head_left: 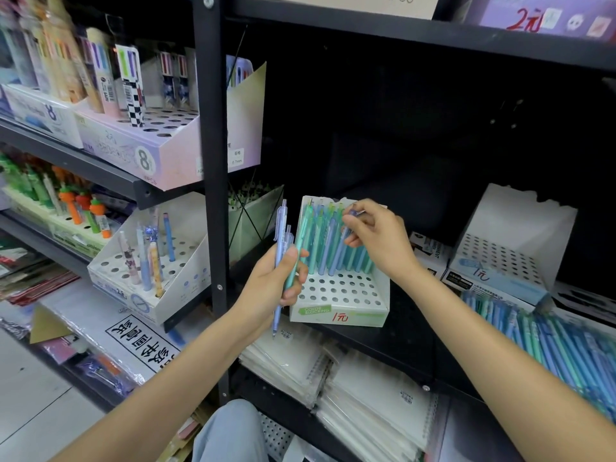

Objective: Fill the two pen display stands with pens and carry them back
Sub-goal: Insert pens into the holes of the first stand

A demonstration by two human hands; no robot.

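— Left hand [279, 284]?
— Fingers curled round a small bundle of pens [282, 261] — blue and teal, tips down, just left of the stand.
— Right hand [380, 241]?
— Pinching one purple-blue pen [348, 228] between thumb and fingertips, over the back rows.
— The display stand [340, 295]?
— On the black shelf [410, 331] between both hands; rear holes filled, front rows bare. The second stand [506, 258] sits further right, no pens in it, loose pens [550, 341] heaped below.

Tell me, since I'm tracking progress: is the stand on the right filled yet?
No, the right stand shows only empty holes.
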